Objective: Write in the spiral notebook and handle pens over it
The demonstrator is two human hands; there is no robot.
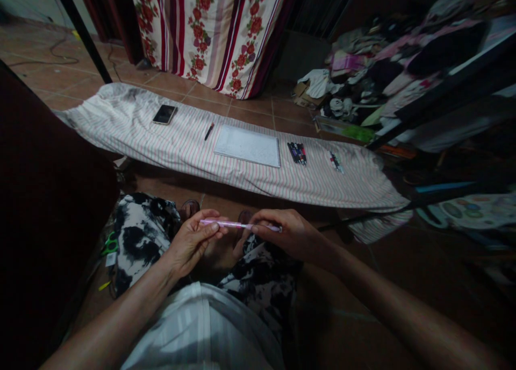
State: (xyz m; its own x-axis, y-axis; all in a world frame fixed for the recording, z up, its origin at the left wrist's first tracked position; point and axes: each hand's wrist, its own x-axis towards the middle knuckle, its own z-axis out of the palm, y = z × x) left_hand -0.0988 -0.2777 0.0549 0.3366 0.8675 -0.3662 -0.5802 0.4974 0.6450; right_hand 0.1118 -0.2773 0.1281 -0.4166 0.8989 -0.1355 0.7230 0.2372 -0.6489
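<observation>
A slim pink pen (pixel 230 224) is held level above my lap, one end in each hand. My left hand (pixel 197 234) pinches its left part between thumb and fingers. At the other end, my right hand (pixel 278 229) has its fingers closed round the pen, and a bit of pink sticks out past them. Beyond the hands, a spiral notebook (pixel 246 145) lies on a striped cloth (pixel 181 149). A dark pen (pixel 209 132) rests left of the notebook. Several pens (pixel 297 153) lie bunched to its right, and a smaller group of pens (pixel 336 162) lies farther right.
A phone (pixel 164 114) lies on the cloth's left part. Green-handled scissors (pixel 109 244) are at lower left. A floral curtain (pixel 209 36) hangs behind. Piled clothes (pixel 374 63) fill the back right, and dark metal bars (pixel 83 34) rise at both sides.
</observation>
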